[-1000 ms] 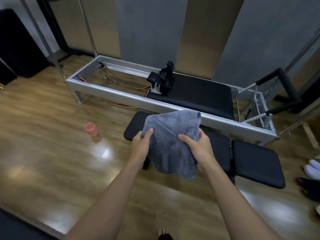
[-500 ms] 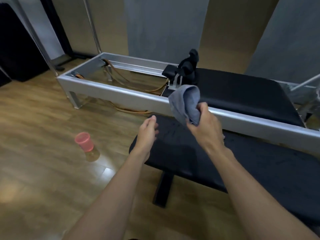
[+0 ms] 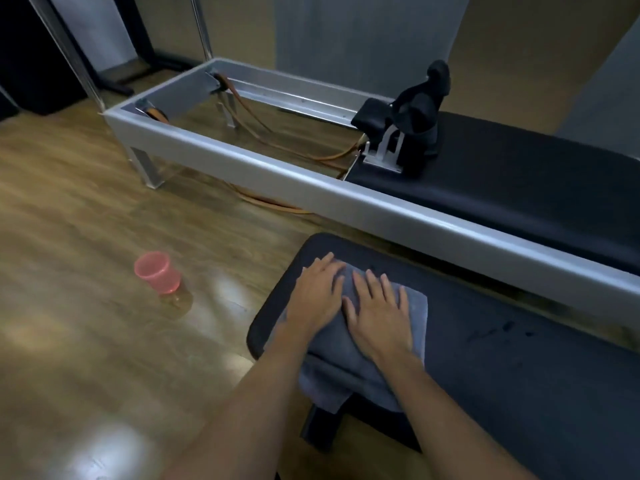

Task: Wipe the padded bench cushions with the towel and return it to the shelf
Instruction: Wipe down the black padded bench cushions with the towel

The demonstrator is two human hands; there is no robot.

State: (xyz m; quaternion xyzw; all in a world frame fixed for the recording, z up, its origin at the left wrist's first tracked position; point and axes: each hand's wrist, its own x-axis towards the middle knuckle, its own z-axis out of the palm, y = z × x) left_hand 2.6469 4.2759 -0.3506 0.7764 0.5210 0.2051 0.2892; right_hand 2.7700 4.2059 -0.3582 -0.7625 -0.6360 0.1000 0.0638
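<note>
The grey towel lies spread over the left end of the black bench, its near edge drooping over the bench's front side. Both hands press flat on top of it, side by side. The left hand has its fingers stretched out and slightly fanned, the tips reaching the towel's far edge and touching the cushion. The right hand is likewise flat, fingers spread, palm down in the middle of the cloth; neither hand is closed around anything. Bare forearms run back toward the camera. To the right of the towel the cushion shows a few dark scuff marks. Just behind the bench stands a long metal frame holding a black pad, with a black shoulder rest upright on it and orange cords running inside the frame. On the wooden floor, left of the bench and apart from it, is a pink cup
</note>
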